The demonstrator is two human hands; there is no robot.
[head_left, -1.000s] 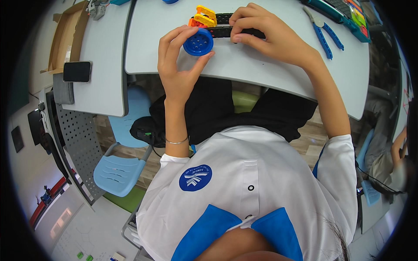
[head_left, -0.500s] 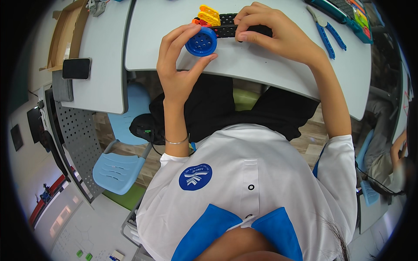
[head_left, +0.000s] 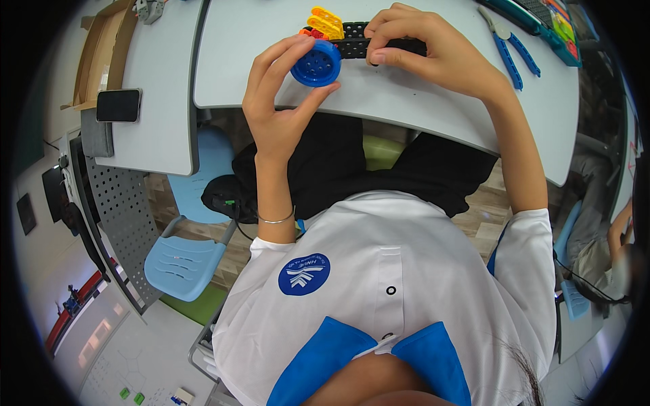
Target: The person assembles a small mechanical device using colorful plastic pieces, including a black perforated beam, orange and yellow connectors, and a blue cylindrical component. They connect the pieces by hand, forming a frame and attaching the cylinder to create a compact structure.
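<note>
Between the thumb and fingers of my left hand (head_left: 277, 101) is a round blue wheel (head_left: 316, 64) with small holes in its face. It sits against the near left end of a model built from black perforated beams (head_left: 355, 47). Yellow perforated pieces (head_left: 326, 23) stand up at that end, with a bit of orange and red below them. My right hand (head_left: 423, 51) pinches the black beams farther right; its fingers hide part of them. Whether the wheel is fixed to the model, I cannot tell.
Blue-handled pliers (head_left: 508, 47) lie right of my right hand. A teal case (head_left: 542, 30) with colourful parts stands at the far right. On the left table are a phone (head_left: 119, 105) and a cardboard box (head_left: 122, 51). A blue chair (head_left: 183, 264) is at my left.
The blue wheel has shifted very slightly right and its face has tilted a little. Both hands keep their grips.
</note>
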